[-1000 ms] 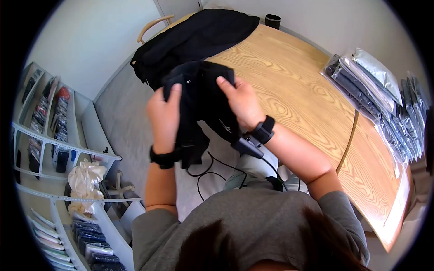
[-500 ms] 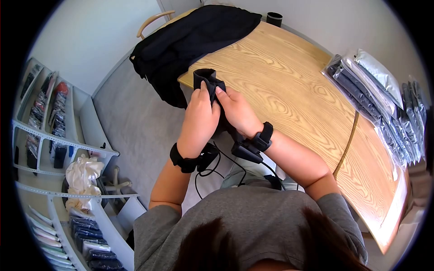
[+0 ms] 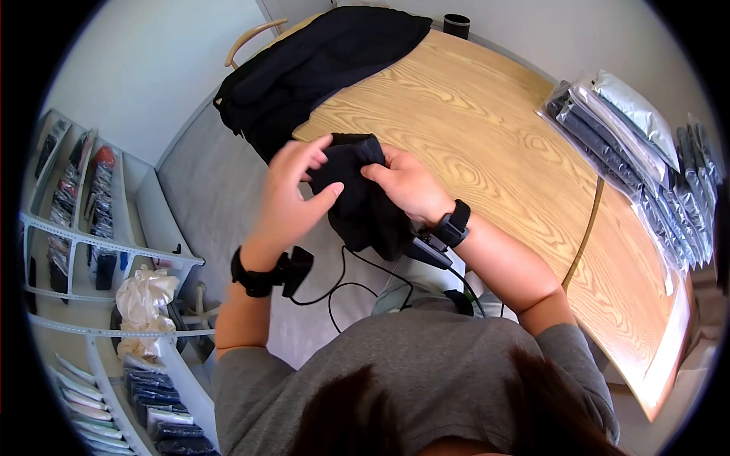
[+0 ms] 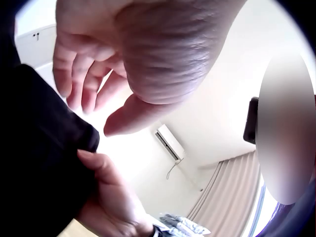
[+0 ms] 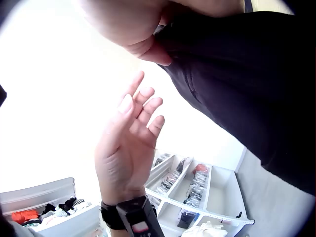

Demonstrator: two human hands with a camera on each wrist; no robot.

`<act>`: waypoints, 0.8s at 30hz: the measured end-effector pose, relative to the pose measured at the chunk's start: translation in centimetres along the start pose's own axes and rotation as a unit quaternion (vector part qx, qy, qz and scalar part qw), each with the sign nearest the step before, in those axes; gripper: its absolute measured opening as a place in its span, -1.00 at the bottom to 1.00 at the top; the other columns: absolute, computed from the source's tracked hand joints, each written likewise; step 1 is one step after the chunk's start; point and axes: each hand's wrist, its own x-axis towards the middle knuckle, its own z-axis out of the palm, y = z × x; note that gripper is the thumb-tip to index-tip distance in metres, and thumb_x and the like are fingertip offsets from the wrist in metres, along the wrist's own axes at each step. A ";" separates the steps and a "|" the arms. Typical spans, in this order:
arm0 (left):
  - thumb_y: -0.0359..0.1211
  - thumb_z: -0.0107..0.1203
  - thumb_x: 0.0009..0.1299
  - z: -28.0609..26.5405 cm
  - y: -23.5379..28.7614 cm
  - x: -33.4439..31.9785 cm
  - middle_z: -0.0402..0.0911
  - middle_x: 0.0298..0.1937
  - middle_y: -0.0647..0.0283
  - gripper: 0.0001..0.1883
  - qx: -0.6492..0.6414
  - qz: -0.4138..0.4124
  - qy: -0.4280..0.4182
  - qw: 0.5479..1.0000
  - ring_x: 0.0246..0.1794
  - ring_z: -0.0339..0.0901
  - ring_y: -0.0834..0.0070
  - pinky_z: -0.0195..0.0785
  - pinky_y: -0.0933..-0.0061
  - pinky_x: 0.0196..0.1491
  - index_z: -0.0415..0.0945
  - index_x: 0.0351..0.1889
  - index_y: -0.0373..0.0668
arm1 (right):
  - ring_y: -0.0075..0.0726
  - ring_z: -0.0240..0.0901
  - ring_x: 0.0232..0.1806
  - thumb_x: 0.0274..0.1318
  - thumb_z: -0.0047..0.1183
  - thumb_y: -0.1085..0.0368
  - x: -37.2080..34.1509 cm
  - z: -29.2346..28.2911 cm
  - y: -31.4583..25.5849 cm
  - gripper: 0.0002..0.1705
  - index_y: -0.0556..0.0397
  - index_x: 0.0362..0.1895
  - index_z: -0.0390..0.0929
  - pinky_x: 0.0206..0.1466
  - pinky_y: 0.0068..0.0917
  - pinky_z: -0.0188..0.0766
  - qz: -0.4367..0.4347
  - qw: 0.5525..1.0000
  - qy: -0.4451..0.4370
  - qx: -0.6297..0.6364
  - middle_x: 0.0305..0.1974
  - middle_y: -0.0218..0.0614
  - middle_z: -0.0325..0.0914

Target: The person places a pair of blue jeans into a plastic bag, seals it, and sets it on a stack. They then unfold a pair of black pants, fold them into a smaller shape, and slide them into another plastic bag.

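A black cloth piece (image 3: 353,186) hangs in front of the body, its upper edge folded over. My right hand (image 3: 411,185) grips that edge on the right side, thumb on the near face and fingers behind. To the left of the cloth my left hand (image 3: 293,190) is spread, thumb and fingers apart, holding nothing. The left wrist view shows the left hand (image 4: 143,54) with a gap between it and the dark cloth (image 4: 44,148). In the right wrist view the right thumb presses the cloth (image 5: 237,89), with the left hand (image 5: 131,143) beyond.
A large black garment (image 3: 327,57) lies over the far left of the wooden table (image 3: 487,137). Bagged clothes (image 3: 616,144) are stacked at the right, and a black cup (image 3: 456,26) stands at the back. White shelving (image 3: 114,304) is on the left; black cables (image 3: 342,292) hang below the hands.
Both hands held the cloth together before; the left hand has let go, moved left and spread its fingers. The right hand keeps its grip, slightly lower and further right, and the cloth's top is wider.
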 end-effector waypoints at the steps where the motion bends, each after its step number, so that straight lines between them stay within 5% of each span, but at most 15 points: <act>1: -0.42 0.29 0.03 -0.6 -0.5 0.7 0.43 0.02 0.17 -0.29 0.098 0.102 0.032 0.989 0.03 0.40 0.35 0.24 0.36 0.12 0.35 0.22 -0.20 | -0.52 0.46 -0.20 0.13 -0.12 0.45 0.0 0.1 0.0 -0.71 0.25 -0.05 0.46 -0.07 -0.54 0.39 0.001 1.000 0.000 0.002 -0.21 -0.32 0.57; 3: -0.35 0.35 -0.01 -1.0 -0.6 1.4 0.40 0.12 0.13 -0.22 0.193 0.156 0.034 0.968 0.10 0.37 0.31 0.23 0.30 0.13 0.33 0.25 -0.20 | -0.54 0.45 -0.20 0.12 -0.12 0.46 0.0 0.4 -0.2 -0.71 0.23 -0.05 0.47 -0.06 -0.54 0.39 -0.017 0.999 -0.044 0.016 -0.21 -0.34 0.56; 7: -0.25 0.41 -0.07 -0.9 -2.8 2.2 0.51 0.04 0.02 -0.27 0.148 0.165 -0.006 0.975 0.06 0.44 0.15 0.28 0.27 0.05 0.42 0.10 -0.28 | -0.59 0.39 -0.10 0.18 -0.12 0.45 -0.4 0.3 -1.0 -0.71 0.22 0.00 0.44 0.05 -0.57 0.31 -0.056 0.992 -0.117 -0.001 -0.12 -0.39 0.53; 9: -0.25 0.41 -0.03 -1.3 -2.7 2.4 0.60 -0.19 0.05 -0.44 0.053 -0.046 -0.118 0.991 -0.18 0.56 0.19 0.38 0.36 -0.10 0.52 -0.08 -0.32 | -0.59 0.38 -0.08 0.16 -0.10 0.46 -0.5 -0.1 -0.8 -0.69 0.21 0.01 0.45 0.07 -0.59 0.29 -0.087 0.988 -0.113 -0.053 -0.12 -0.40 0.53; 10: -0.27 0.39 0.01 -1.1 -2.3 2.5 0.59 -0.40 0.06 -0.59 0.068 0.031 -0.077 0.994 -0.40 0.56 0.22 0.39 0.41 -0.26 0.55 -0.28 -0.35 | -0.56 0.37 -0.04 0.12 -0.03 0.46 -0.4 -0.5 -0.6 -0.63 0.18 0.07 0.42 0.10 -0.54 0.28 -0.074 0.988 -0.120 -0.068 -0.07 -0.37 0.52; 15: -0.31 0.35 0.06 -3.8 -0.1 3.6 0.51 -0.46 0.04 -0.67 0.145 0.059 -0.027 0.987 -0.46 0.48 0.24 0.33 0.37 -0.31 0.50 -0.40 -0.36 | -0.41 0.35 0.07 0.00 0.15 0.41 -0.9 -2.1 0.9 -0.36 0.06 0.23 0.28 0.18 -0.39 0.23 -0.141 0.978 -0.031 -0.151 0.03 -0.31 0.47; 16: -0.35 0.31 0.14 -4.9 0.4 3.9 0.59 -0.41 0.17 -0.73 0.172 0.047 -0.045 0.983 -0.39 0.52 0.45 0.34 0.47 -0.24 0.54 -0.31 -0.34 | -0.38 0.35 0.08 -0.03 0.19 0.40 -1.0 -2.4 1.8 -0.32 0.05 0.24 0.27 0.20 -0.39 0.21 -0.120 0.979 -0.019 -0.162 0.02 -0.31 0.47; 19: -0.34 0.33 0.09 -6.8 3.7 4.2 0.55 -0.45 0.09 -0.69 0.174 0.083 0.006 0.981 -0.43 0.50 0.27 0.34 0.43 -0.28 0.52 -0.34 -0.36 | -0.32 0.33 0.11 -0.10 0.25 0.38 -2.1 -2.2 3.9 -0.25 0.04 0.25 0.25 0.24 -0.37 0.17 -0.074 0.981 -0.008 -0.177 0.02 -0.30 0.47; 24: -0.39 0.38 0.04 -11.1 9.2 2.7 0.56 -0.42 0.09 -0.64 0.342 0.078 0.079 0.933 -0.42 0.50 0.27 0.35 0.47 -0.23 0.50 -0.29 -0.39 | -0.22 0.26 0.22 -0.19 0.31 0.39 -1.5 -3.0 10.3 -0.18 0.03 0.25 0.25 0.32 -0.31 0.15 -0.046 0.981 0.029 -0.188 0.12 -0.19 0.38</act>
